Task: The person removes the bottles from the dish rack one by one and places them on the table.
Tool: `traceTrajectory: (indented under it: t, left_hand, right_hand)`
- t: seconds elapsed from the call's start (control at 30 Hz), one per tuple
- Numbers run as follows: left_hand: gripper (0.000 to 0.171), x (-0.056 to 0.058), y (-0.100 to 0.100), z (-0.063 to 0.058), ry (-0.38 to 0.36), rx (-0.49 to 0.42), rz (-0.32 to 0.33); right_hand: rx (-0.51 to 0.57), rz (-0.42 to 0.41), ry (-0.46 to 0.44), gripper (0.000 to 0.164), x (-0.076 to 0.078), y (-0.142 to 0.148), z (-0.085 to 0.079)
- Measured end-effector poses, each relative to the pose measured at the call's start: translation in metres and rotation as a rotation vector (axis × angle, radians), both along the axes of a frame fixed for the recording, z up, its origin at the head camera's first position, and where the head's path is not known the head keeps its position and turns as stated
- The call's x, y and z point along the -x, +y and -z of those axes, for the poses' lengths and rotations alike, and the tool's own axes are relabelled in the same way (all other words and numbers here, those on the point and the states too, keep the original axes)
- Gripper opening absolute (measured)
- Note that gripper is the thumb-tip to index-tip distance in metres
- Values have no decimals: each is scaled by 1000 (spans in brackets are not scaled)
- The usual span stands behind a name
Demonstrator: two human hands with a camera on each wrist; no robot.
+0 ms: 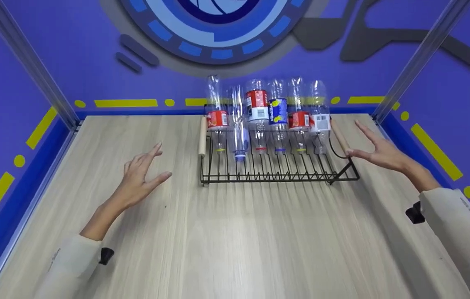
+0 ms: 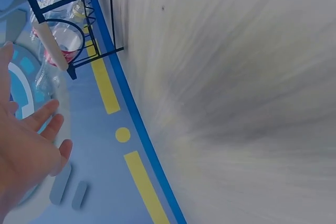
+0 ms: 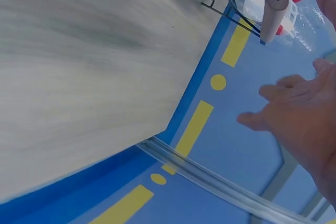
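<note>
A black wire rack (image 1: 268,179) with wooden side handles stands toward the back of the table. Several empty plastic bottles lean in it in a row, caps toward the front; among them are a red-labelled bottle (image 1: 217,119), a clear bottle with a blue cap (image 1: 239,124) and a blue-labelled bottle (image 1: 277,111). To the left of the rack, my left hand (image 1: 137,178) hovers with fingers apart, holding nothing. My right hand (image 1: 384,153) is spread beside the right wooden handle (image 1: 340,135), its thumb tip right by the handle's lower end.
The rack stands on a light wood-grain table (image 1: 226,241). Blue printed walls (image 1: 94,54) with yellow dashes close in the back and both sides. Metal posts (image 1: 31,62) rise at the back corners.
</note>
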State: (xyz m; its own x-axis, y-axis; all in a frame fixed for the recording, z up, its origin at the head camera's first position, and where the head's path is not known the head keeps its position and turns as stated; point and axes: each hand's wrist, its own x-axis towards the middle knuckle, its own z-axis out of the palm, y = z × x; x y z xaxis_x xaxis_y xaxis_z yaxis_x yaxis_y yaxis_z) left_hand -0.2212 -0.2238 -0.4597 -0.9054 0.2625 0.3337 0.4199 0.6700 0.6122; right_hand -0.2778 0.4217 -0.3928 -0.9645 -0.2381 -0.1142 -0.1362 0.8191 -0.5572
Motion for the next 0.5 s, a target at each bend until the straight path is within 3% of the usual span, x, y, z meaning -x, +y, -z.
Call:
traceTrajectory:
  t: [0.5]
  left_hand:
    - [73, 5, 28, 4, -109, -122, 51]
  right_hand:
    - [177, -2, -9, 81, -5, 16, 4]
